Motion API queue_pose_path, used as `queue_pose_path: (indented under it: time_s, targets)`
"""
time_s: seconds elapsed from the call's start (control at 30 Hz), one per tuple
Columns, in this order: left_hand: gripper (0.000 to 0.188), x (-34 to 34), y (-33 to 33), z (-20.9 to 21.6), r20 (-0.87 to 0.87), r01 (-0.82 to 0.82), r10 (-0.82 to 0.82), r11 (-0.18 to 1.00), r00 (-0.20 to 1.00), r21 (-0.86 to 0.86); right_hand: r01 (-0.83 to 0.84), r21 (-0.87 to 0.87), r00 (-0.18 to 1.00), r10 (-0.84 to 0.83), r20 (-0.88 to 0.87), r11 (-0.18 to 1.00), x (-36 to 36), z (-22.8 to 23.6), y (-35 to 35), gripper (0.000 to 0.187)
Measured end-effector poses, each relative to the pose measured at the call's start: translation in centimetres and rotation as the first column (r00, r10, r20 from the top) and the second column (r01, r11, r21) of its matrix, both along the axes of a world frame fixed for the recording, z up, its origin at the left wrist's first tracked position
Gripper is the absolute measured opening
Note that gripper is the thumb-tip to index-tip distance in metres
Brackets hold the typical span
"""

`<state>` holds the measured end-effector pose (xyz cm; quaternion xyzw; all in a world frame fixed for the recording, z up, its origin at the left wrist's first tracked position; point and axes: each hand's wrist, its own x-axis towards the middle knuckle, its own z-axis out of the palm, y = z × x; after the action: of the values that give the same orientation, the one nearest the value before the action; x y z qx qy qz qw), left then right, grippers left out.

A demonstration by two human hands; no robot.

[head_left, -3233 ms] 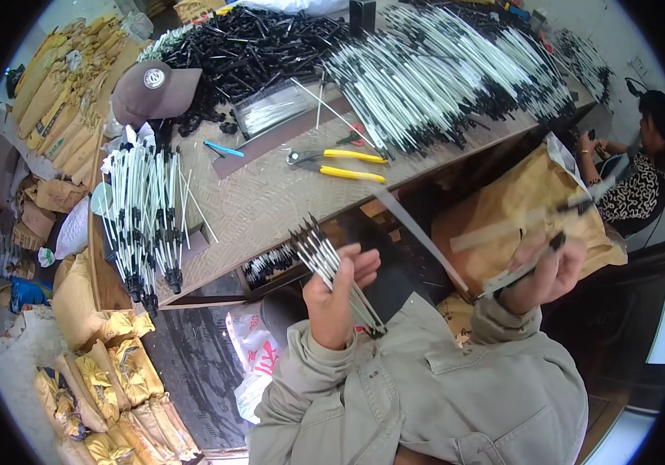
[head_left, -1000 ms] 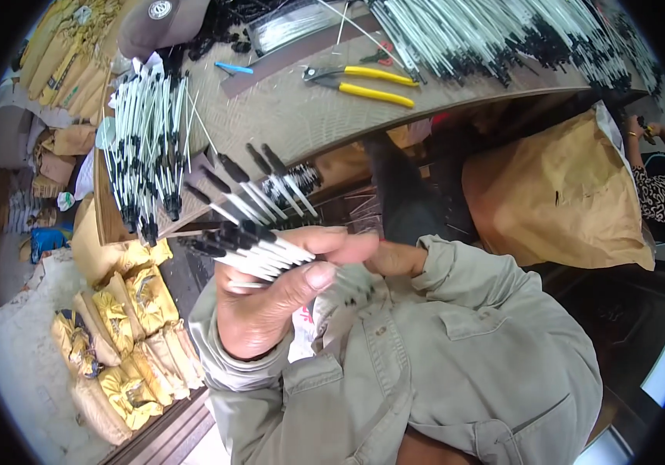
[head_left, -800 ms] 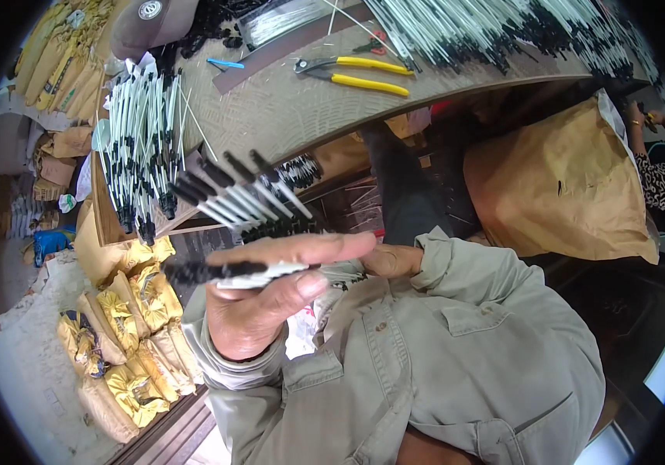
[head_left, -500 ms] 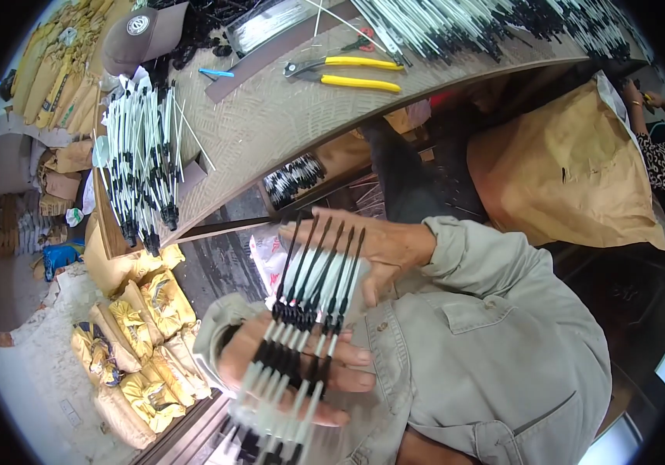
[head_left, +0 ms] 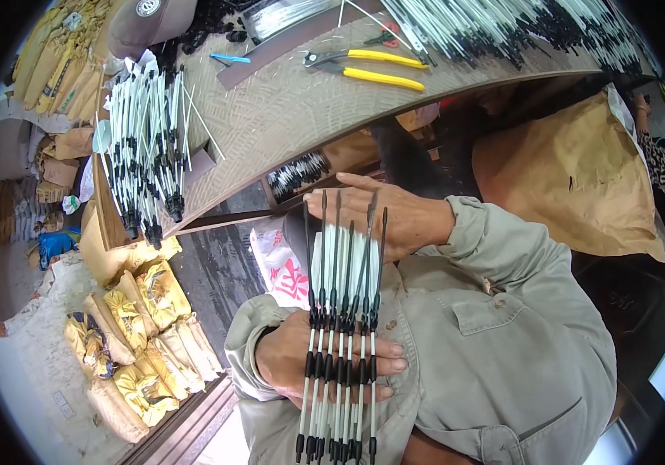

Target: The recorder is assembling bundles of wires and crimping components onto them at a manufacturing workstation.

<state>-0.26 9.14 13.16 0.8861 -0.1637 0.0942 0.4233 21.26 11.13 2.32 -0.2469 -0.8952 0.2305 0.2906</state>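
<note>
In front of my shirt is a bundle of thin white rods (head_left: 340, 341) with black joints, black lower ends and long thin black tips. It stands almost vertical in the picture, the rods fanned side by side. My left hand (head_left: 282, 353) supports it from behind around the middle, its fingers showing past the right side. Behind the black tips is my right hand (head_left: 398, 217), fingers stretched out; whether it touches them is unclear. Between the tips and the joints, wider pale strips (head_left: 348, 267) show, partly hidden by the black pieces.
Yellow-handled pliers (head_left: 383, 70), a blue tool (head_left: 230, 59) and many similar rods (head_left: 495, 35) lie on the table (head_left: 270, 116). Another rod bundle (head_left: 142, 147) hangs over its left edge. Wrapped packages (head_left: 142, 349) stand lower left, a brown paper sack (head_left: 573, 178) right. Another person's arm (head_left: 642, 116) shows far right.
The rod bundle has swung from a slant to nearly vertical and moved right, now less blurred. Both hands have shifted right, my right hand also slightly up. The whole view has moved a little.
</note>
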Motion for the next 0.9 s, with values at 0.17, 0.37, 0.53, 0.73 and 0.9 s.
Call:
queue_pose_path:
  time_s: [0.17,0.37,0.53,0.73,0.9]
  targets:
    - [0.034,0.2,0.3,-0.9,0.041,-0.027,0.029,0.999,0.999,-0.029,-0.045,0.016,0.994,0.047,-0.1,0.999,-0.1,0.0,0.2,0.088]
    - [0.033,0.3,0.1,-2.1,0.087,-0.084,0.088,0.995,0.992,-0.053,-0.394,-0.247,0.896,0.31,-0.318,0.885,0.1,1.6,0.6,0.111]
    - [0.028,1.1,1.6,-4.1,0.106,-0.233,0.239,0.97,0.965,-0.069,-0.745,-0.566,0.587,-0.058,-0.808,0.353,-1.1,2.4,2.2,0.102]
    - [0.03,2.6,4.8,-6.2,-0.6,-0.661,0.339,0.095,0.724,-0.744,-0.115,-0.779,0.722,-0.487,-0.491,0.616,1.0,3.8,10.7,0.072]
    - [0.03,3.5,9.2,-9.9,0.104,-0.593,0.73,0.622,0.675,-0.511,0.034,-0.667,0.735,-0.471,-0.488,0.745,5.1,8.5,14.6,0.04]
